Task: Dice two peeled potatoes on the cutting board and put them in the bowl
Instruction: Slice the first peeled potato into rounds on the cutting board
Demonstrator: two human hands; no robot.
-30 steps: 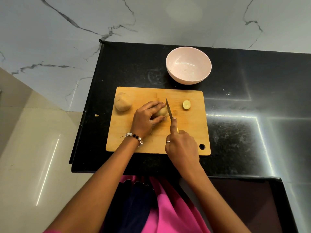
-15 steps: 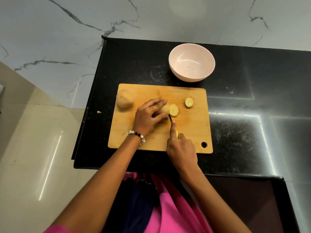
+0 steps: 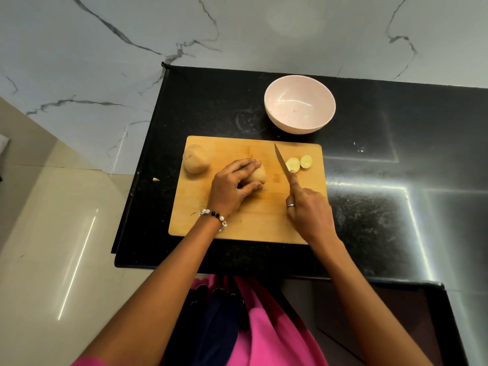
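Dicing potatoes on a wooden board, 2 slices cut.

On the cutting board [image 3: 248,223], the right hand [image 3: 307,207] gripped a knife [image 3: 282,161], forefinger along its spine, blade raised. The left hand [image 3: 232,187] curled over the cut potato [image 3: 257,175], holding it down. 2 slices [image 3: 299,163] lay just right of the blade; a whole potato [image 3: 196,161] sat at the board's far-left corner. Beyond, the pink bowl [image 3: 299,107] stood on the black counter [image 3: 383,207].

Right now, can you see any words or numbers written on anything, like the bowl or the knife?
None: no word, number, brand or sign can be read anywhere.
The pink bowl, wooden cutting board, knife blade and black countertop are all plain.
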